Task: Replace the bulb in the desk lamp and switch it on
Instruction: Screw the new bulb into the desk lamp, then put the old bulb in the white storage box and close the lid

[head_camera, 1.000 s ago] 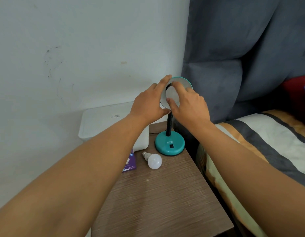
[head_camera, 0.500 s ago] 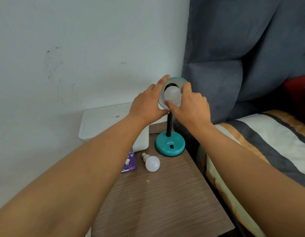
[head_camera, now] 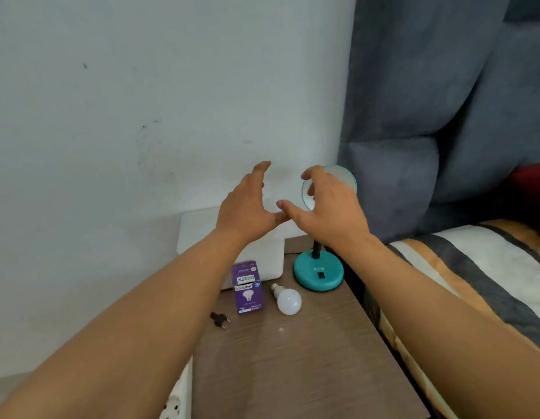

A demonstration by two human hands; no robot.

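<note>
A teal desk lamp stands on the wooden bedside table; its round base (head_camera: 318, 275) carries a black switch, and its shade (head_camera: 350, 179) peeks out behind my right hand. My right hand (head_camera: 329, 207) hovers in front of the shade with fingers spread and curled, holding nothing. My left hand (head_camera: 247, 207) is open to the left of the shade, fingers apart, empty. The bulb inside the shade is hidden by my right hand. A loose white bulb (head_camera: 288, 300) lies on the table beside a purple bulb box (head_camera: 247, 287).
A white box (head_camera: 199, 228) stands against the wall behind the purple box. A black plug (head_camera: 219, 320) lies at the table's left edge, above a white power strip (head_camera: 178, 400). A bed with a striped cover (head_camera: 474, 267) and grey headboard borders the table on the right.
Both hands have let go of the lamp's shade and bulb and opened; the left one moved away to the left. The view has shifted, and the shade now sits further right.
</note>
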